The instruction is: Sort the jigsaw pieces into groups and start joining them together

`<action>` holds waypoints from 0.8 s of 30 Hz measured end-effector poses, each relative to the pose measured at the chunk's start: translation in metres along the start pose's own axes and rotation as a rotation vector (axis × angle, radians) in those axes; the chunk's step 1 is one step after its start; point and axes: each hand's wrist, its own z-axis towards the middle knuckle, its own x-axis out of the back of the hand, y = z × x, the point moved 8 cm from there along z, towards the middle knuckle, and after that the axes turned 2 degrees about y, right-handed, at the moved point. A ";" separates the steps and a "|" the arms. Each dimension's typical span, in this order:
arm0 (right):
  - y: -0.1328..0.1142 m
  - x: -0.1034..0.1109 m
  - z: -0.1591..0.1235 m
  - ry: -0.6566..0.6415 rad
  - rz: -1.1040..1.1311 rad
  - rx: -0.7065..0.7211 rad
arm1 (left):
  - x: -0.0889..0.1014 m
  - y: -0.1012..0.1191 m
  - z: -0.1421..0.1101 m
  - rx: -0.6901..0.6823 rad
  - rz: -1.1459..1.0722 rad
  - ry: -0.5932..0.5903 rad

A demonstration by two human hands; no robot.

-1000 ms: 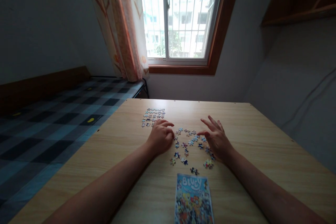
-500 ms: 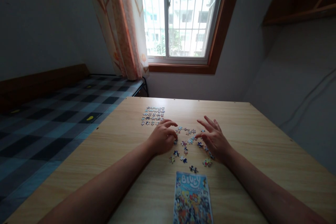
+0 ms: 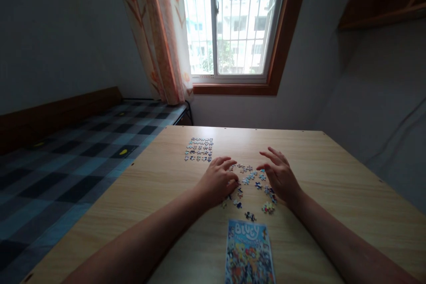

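My left hand [image 3: 220, 182] hovers low over the left side of a loose scatter of jigsaw puzzle pieces [image 3: 249, 178], hiding some of them. Its fingers are bent but apart from the thumb, and no piece shows in its grasp. At the right side of the scatter is my right hand [image 3: 281, 177], fingers spread and raised, holding nothing. Below it lies a small yellow-green cluster of pieces [image 3: 268, 207]. A dark piece group [image 3: 250, 216] sits nearer me. Beyond my left hand, other pieces stand in neat rows [image 3: 199, 149].
A Bluey picture card or box [image 3: 250, 253] lies at the near side of the wooden table [image 3: 333, 213]. To the left is a bed with a checked cover [image 3: 83, 155]. A curtain [image 3: 163, 35] and a barred window [image 3: 239, 31] are behind the table.
My left hand has moved right and slightly closer to me, over the loose pieces. My right hand keeps nearly the same pose. The whole view has shifted slightly.
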 end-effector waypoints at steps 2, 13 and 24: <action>0.002 0.000 0.001 0.013 0.009 -0.005 | -0.001 0.000 0.001 0.010 0.026 -0.026; 0.011 -0.002 0.000 0.065 0.008 -0.041 | 0.028 -0.012 0.013 -0.013 -0.255 -0.051; 0.016 -0.001 0.002 0.098 0.064 -0.112 | 0.088 -0.214 -0.058 0.787 0.157 0.200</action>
